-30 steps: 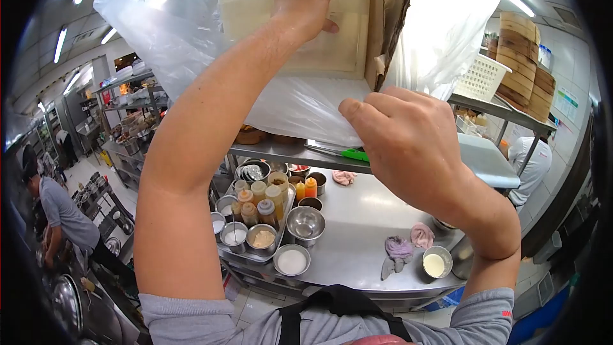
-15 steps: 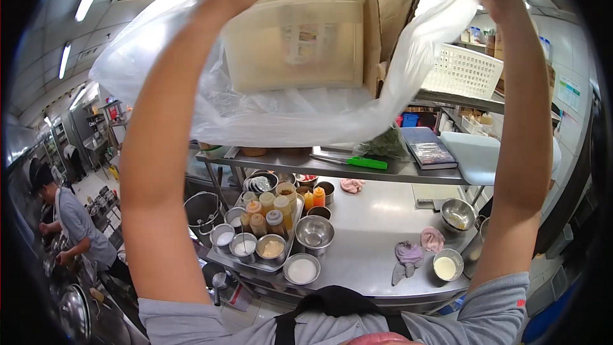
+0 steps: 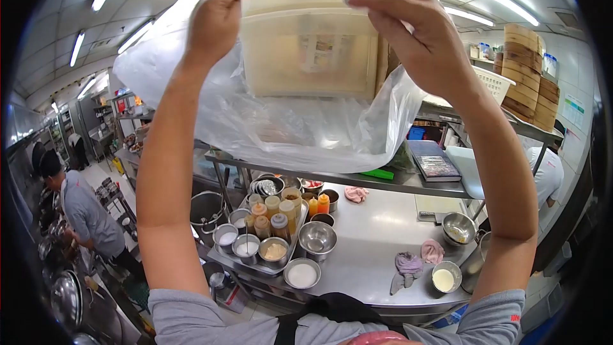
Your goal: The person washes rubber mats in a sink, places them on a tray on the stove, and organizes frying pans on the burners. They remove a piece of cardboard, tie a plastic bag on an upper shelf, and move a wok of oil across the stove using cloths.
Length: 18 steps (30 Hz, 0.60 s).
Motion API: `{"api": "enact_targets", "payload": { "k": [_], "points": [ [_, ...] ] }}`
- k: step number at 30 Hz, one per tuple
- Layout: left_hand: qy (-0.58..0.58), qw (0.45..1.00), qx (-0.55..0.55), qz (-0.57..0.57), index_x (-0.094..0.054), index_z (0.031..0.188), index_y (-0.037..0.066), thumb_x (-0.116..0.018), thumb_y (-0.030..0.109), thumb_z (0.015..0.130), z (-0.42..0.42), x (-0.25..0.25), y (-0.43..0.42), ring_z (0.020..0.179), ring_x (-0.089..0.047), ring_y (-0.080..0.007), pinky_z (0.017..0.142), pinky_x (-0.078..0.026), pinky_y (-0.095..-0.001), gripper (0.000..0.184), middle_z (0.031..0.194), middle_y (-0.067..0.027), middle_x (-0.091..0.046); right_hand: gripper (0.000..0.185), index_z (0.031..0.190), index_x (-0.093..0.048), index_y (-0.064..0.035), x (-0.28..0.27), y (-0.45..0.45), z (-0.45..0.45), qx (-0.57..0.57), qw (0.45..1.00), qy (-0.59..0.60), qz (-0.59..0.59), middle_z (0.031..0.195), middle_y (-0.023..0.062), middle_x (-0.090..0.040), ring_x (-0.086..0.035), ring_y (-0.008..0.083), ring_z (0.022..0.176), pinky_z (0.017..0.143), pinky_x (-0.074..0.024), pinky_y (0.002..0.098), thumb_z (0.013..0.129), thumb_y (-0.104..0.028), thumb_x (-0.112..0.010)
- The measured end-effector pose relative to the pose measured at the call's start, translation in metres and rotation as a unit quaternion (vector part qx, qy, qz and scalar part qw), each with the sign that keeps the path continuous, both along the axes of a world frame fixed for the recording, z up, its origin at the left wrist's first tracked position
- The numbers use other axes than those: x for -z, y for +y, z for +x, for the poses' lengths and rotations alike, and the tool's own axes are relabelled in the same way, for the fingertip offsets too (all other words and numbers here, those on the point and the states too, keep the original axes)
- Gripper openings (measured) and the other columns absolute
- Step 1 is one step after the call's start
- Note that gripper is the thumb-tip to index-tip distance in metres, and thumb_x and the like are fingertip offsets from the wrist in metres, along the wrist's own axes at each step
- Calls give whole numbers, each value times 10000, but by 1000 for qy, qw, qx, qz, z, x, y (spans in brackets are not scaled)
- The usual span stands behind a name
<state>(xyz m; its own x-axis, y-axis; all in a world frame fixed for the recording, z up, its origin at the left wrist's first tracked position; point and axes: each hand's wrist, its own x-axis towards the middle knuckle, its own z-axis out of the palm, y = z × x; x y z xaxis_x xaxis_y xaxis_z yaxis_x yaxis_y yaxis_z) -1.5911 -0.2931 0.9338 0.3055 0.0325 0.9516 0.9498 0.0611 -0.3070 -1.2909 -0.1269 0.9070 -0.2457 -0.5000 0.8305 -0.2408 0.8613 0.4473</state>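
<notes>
A large clear plastic bag (image 3: 306, 131) lies loosely around a pale translucent plastic box (image 3: 274, 54) on the upper shelf. My left hand (image 3: 216, 22) is closed, fingers wrapped on the bag's edge at the box's left side. Over the box's upper right, my right hand (image 3: 418, 29) pinches a gathered bit of the same bag between thumb and fingers. A strip of brown cardboard (image 3: 385, 64) shows beside the box; the hand covers most of it. A blurred label shows through the box wall.
Below the bag, a metal shelf (image 3: 415, 183) holds a dark book (image 3: 433, 158) and a green-handled tool (image 3: 378, 174). A steel counter (image 3: 364, 236) carries sauce bottles, metal bowls (image 3: 317, 237) and cloths (image 3: 408, 263). Wooden steamers (image 3: 520, 76) stand right; people work at both sides.
My right hand has moved left and inward, drawing the bag's right side over the cardboard. My left hand sits a little lower, now closed. Another person shows at the right.
</notes>
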Motion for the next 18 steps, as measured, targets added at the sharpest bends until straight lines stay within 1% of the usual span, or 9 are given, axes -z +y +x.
{"api": "enact_targets", "payload": {
  "k": [1,3,4,8,11,13,14,16,18],
  "points": [
    [33,999,-29,9,-709,977,41,-555,-7,910,7,5,4,953,-637,-332,859,-515,-431,174,918,-115,-656,215,1154,-736,-43,-6,-5,-9,-4,1000,-6,1,1177,65,-614,-633,196,1020,881,-490,314,987,13,-613],
    [61,998,-33,-4,-710,978,41,-561,-9,902,14,10,16,964,-623,-327,851,-510,-436,175,915,-112,-641,325,1287,-739,-57,-20,-17,-26,-1,998,-22,-59,1496,195,-520,-659,325,1137,998,-523,410,987,-80,-615],
    [45,999,-20,-5,-712,966,45,-565,-12,891,16,13,23,963,-607,-327,844,-504,-444,174,913,-110,-627,400,1362,-709,-101,-28,-19,-39,4,997,-42,-67,1581,195,-419,-613,354,1226,1049,-505,457,969,-83,-634],
    [47,999,3,3,-713,928,40,-582,-24,862,24,16,32,936,-596,-330,832,-503,-459,160,900,-104,-614,446,1394,-687,-132,-47,-8,-98,101,995,-16,18,1597,180,-422,-520,371,1359,1100,-472,503,951,-91,-661],
    [80,996,-6,25,-701,945,-11,-561,-51,892,37,33,29,873,-594,-311,802,-480,-411,154,866,-132,-593,367,1308,-715,-116,-54,-3,-128,211,973,50,83,1505,144,-530,-492,377,1364,1078,-472,542,945,-117,-657],
    [56,998,-35,20,-715,1042,9,-615,26,880,35,62,30,903,-588,-348,835,-470,-479,191,930,-144,-615,227,1156,-726,-91,-66,-12,-129,268,957,72,84,1318,104,-647,-522,369,1287,1017,-489,557,962,-158,-630],
    [107,989,-68,72,-712,1115,25,-651,79,868,37,83,33,959,-593,-373,883,-467,-505,260,989,-148,-627,146,1014,-695,-65,-69,-9,-136,191,961,164,115,1091,120,-704,-580,383,1154,942,-512,533,985,-144,-576],
    [157,975,-100,120,-709,1188,42,-686,131,856,40,95,50,1014,-598,-398,931,-465,-531,344,1047,-152,-640,141,994,-681,-54,-90,-20,-139,160,971,165,61,1035,154,-703,-607,402,1084,910,-519,530,985,-133,-564],
    [62,997,-16,-41,-561,1466,124,-689,230,864,38,89,75,1280,-541,-468,1126,-380,-606,625,1390,-207,-574,127,964,-649,-30,-109,-44,-130,114,979,169,-19,949,223,-690,-644,443,959,850,-524,532,978,-106,-548]
  ]
}}
